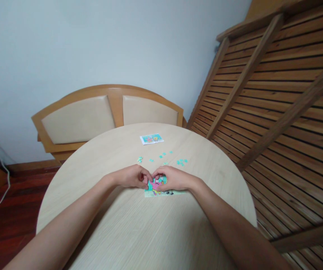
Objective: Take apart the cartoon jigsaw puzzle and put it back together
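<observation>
A round, pale wooden worktop (pixel 139 232) carries a partly joined jigsaw (pixel 161 192) near its middle, a scatter of loose teal pieces (pixel 181 162) just beyond it, and a small printed picture card (pixel 151 139) lying flat near the far edge.

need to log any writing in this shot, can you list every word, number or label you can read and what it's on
No text can be read anywhere in this view.
Picture card at the far side of the table: colourful print, any lettering too small and blurred to read.
Part-built puzzle under both hands, left hand and right hand: cartoon colours only, no legible words.
Loose puzzle pieces: no markings to make out.
</observation>
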`<act>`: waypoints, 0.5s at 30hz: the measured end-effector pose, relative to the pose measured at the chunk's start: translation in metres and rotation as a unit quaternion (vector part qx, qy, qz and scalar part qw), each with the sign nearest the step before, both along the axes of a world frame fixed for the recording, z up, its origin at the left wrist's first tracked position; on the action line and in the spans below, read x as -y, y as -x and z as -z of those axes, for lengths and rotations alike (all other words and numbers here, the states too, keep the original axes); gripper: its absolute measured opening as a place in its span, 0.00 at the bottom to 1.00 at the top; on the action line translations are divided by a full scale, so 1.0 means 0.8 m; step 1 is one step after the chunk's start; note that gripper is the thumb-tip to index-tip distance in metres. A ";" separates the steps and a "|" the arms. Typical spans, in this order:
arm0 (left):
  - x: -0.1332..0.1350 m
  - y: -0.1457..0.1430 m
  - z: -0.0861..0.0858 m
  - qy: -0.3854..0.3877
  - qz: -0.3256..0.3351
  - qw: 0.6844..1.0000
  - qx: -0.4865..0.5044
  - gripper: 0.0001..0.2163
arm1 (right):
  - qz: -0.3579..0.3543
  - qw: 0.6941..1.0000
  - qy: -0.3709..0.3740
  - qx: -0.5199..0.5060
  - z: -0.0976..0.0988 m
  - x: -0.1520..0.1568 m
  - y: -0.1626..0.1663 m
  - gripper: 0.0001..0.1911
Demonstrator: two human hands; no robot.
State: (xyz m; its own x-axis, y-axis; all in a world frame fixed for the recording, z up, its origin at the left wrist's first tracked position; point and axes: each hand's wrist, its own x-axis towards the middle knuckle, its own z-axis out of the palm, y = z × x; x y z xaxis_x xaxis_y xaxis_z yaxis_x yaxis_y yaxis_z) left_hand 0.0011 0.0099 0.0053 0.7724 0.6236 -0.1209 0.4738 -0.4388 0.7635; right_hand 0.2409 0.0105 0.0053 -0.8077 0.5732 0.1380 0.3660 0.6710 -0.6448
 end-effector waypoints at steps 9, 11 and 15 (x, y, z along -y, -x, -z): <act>-0.031 0.034 0.004 -0.216 -0.169 0.961 -0.019 0.12 | 0.012 1.000 0.013 0.003 0.002 0.000 -0.002 0.20; -0.043 0.049 0.013 -0.284 -0.219 0.933 -0.027 0.14 | 0.008 1.000 0.013 -0.002 0.004 0.000 -0.001 0.19; -0.053 0.055 0.031 -0.323 -0.185 0.928 -0.022 0.18 | 0.006 1.000 0.013 -0.006 0.003 0.000 -0.001 0.19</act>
State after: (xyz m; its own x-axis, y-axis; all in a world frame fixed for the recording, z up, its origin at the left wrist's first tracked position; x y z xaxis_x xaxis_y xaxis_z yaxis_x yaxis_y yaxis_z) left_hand -0.0432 0.0526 -0.0199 0.4934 0.7983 0.3454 0.7079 -0.5993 0.3739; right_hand 0.2418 0.0107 0.0026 -0.7995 0.5858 0.1327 0.3654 0.6497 -0.6666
